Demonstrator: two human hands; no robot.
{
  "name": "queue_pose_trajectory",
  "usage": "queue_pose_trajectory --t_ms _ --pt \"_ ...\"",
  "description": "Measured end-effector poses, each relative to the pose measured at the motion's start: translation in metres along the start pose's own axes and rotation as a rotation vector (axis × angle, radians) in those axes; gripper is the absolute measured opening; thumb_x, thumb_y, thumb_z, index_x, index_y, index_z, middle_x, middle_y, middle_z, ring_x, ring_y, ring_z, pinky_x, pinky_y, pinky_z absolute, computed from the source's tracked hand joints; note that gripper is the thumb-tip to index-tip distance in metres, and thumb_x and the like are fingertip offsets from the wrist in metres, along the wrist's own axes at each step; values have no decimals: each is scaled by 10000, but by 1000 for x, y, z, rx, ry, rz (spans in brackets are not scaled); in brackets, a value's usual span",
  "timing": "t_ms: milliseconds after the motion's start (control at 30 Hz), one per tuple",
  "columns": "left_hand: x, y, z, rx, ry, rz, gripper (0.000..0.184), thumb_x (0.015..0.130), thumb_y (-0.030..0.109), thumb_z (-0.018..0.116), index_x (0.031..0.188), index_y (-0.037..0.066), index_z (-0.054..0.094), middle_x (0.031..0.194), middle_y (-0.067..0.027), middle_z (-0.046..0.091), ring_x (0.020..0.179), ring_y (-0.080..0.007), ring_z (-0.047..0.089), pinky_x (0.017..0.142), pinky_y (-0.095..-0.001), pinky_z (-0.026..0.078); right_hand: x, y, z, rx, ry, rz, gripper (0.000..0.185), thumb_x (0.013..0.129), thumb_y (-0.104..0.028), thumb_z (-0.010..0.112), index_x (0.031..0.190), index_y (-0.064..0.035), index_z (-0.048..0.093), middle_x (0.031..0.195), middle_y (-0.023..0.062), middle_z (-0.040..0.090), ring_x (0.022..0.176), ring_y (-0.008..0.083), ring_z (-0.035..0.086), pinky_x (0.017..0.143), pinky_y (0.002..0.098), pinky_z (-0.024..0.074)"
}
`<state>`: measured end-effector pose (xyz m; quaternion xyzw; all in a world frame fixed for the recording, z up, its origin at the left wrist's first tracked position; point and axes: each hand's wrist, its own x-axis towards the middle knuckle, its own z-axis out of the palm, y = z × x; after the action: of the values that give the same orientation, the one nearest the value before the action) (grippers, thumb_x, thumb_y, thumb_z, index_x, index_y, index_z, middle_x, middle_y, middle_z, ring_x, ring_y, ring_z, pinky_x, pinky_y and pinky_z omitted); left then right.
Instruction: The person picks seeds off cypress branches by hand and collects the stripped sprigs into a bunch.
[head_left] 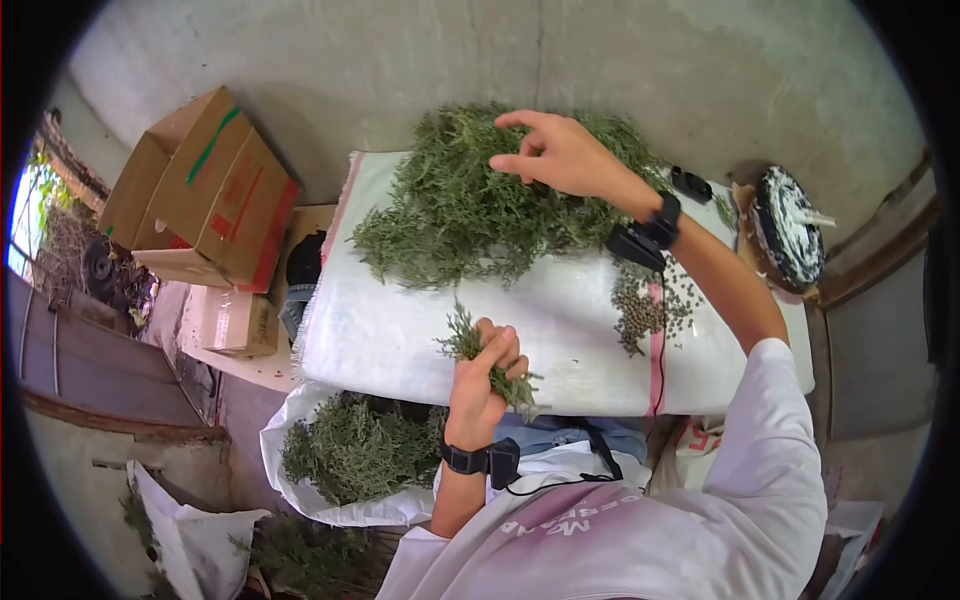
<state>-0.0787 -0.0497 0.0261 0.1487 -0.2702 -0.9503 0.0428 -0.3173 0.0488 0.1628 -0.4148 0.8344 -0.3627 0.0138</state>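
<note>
At far left, a big cardboard box (250, 185), open, with a smaller box (230, 322) just below. Next, a white sack (375, 514) full of leafy green twigs (360, 450), in front of a white-covered table (580, 345). Then the left hand (485, 375), closed around a small bunch of sprigs (462, 337), over the near part of the table. Toward the wall, a wide heap of greenery (440, 205), loose on the table. Over that heap, the right hand (562, 155), forefinger and thumb spread apart, with nothing visible between; cannot tell whether touching the leaves. Farther right, small round seeds (636, 305), scattered near the heap, then a round black-and-white object (785, 235) by the wall.
</note>
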Motion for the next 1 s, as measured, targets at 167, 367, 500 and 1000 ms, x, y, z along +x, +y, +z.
queue_pose_trajectory --t_ms 167,367,500,1000 --pt "-8 8 -19 -86 -20 -88 339 987 88 557 732 161 345 640 58 247 584 -74 272 497 -244 245 33 -2 46 -378 288 -67 615 883 -438 671 1317 -20 547 716 119 688 660 291 664 609 413 503" --pt "-12 13 -34 -37 -47 -112 372 991 95 560 717 170 320 621 61 235 576 -72 268 496 -243 241 89 16 57 -498 323 25 516 864 -436 690 1233 -82 622 730 107 696 715 315 680 630 430 513" --pt "-22 17 -35 -96 -99 -127 223 1007 140 550 804 146 458 617 62 264 585 -87 303 525 -259 280 88 16 34 -263 387 -17 402 844 -435 709 1092 -120 687 755 89 706 734 310 686 642 443 514" --pt "-26 21 -37 -33 -76 -169 212 1022 208 524 1160 48 531 778 -26 530 828 -237 580 785 -381 501 96 -15 3 -310 678 -77 221 848 -330 718 883 -116 758 722 99 701 659 281 673 618 374 525"
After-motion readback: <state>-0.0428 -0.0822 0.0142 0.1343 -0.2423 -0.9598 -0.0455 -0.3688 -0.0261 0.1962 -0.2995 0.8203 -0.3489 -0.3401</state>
